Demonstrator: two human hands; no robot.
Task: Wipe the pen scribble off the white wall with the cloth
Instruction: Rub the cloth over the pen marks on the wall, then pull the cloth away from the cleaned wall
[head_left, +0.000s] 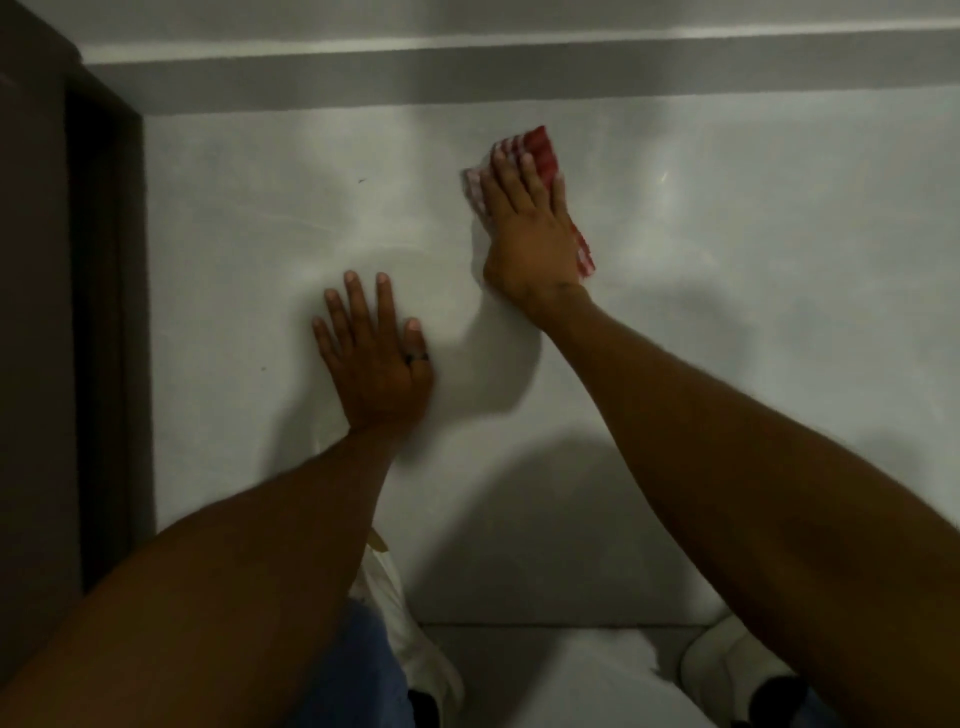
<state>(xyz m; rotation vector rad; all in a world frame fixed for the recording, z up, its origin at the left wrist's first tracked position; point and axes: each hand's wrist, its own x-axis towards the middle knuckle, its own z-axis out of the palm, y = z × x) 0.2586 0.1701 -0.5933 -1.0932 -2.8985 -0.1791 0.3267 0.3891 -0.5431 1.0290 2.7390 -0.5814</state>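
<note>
Cloth (540, 150) is pressed flat to the white wall (753, 234) under the right hand (530, 234), fingers together, seemingly for rubbing pressure, while the left hand (376, 364), fingers spread, is braced nearby.

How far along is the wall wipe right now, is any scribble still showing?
Looks done: no clear scribble shows on the white wall, only faint streaks and small dark specks at left. In hand: the right hand presses the red-and-white cloth flat on the wall while the left hand braces. Left: whatever lies under the cloth is hidden.
</note>
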